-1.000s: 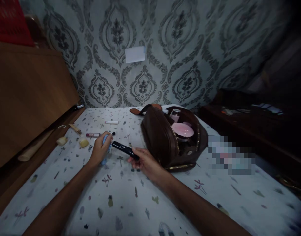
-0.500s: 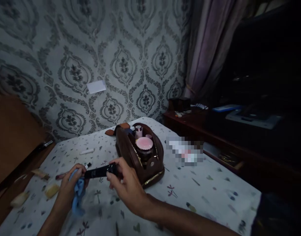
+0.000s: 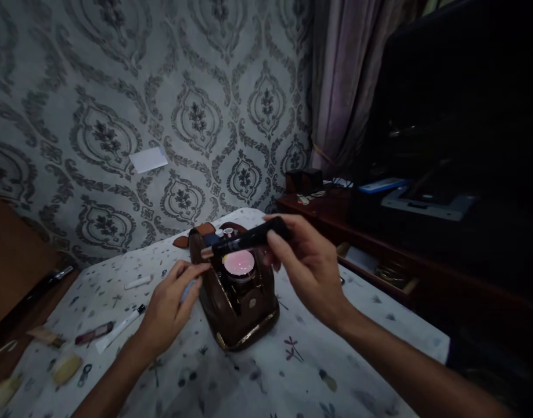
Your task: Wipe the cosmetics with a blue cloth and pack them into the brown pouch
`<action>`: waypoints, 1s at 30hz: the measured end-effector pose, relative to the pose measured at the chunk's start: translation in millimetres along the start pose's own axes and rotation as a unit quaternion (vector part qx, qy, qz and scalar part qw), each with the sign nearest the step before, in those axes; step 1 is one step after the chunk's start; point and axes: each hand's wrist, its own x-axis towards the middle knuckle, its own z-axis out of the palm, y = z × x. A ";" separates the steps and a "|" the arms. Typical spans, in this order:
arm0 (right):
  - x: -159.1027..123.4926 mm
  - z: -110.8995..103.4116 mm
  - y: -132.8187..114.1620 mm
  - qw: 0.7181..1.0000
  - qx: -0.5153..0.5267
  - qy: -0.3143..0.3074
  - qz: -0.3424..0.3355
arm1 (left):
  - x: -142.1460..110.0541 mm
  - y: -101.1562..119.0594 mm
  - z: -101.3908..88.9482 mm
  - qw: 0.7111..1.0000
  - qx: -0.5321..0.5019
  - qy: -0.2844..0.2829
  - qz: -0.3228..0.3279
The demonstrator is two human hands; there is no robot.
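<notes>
My right hand [image 3: 312, 264] grips a slim black cosmetic tube [image 3: 249, 237] by its right end. The tube is held nearly level above the open brown bag [image 3: 249, 328], its coppery tip pointing left. Just below that tip is my left hand [image 3: 168, 307], fingers closed around a blue cloth [image 3: 188, 289] that is mostly hidden. Inside the bag sits a round container with a shiny pink lid [image 3: 239, 263], and a bottle with a silvery cap [image 3: 228, 232] stands behind it. An orange-brown strap [image 3: 202, 229] lies at the bag's far side.
On the patterned white cloth at left lie a white tube [image 3: 138, 283], a dark pink tube [image 3: 94, 333], a white stick with a black end [image 3: 121, 329] and a yellowish sponge [image 3: 66, 369]. An open drawer [image 3: 380, 273] is in the dark furniture at right.
The view has swung right. My right hand has drawn the black tube away from the blue cloth and raised it over the bag. My left hand, still with the cloth, has come to the bag's side.
</notes>
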 end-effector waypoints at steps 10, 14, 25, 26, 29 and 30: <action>53.8 21.7 27.9 0.980 -0.173 -0.095 -0.006 | -12.3 -13.2 1.3 0.971 0.220 0.011 0.094; 73.3 42.9 30.6 0.937 -0.308 -0.165 -0.022 | -24.5 -17.4 8.0 0.972 0.215 0.045 0.078; 91.1 91.2 51.5 0.825 -0.434 -0.362 0.000 | -30.4 -19.8 13.3 0.982 0.171 0.042 0.074; 91.5 92.7 53.2 0.822 -0.431 -0.372 0.006 | -30.6 -19.8 13.3 0.981 0.175 0.042 0.074; 93.1 95.9 56.4 0.818 -0.421 -0.392 0.019 | -30.2 -19.7 13.3 0.980 0.178 0.041 0.074; 93.5 97.1 57.3 0.816 -0.420 -0.397 0.021 | -29.9 -19.6 13.3 0.980 0.177 0.043 0.075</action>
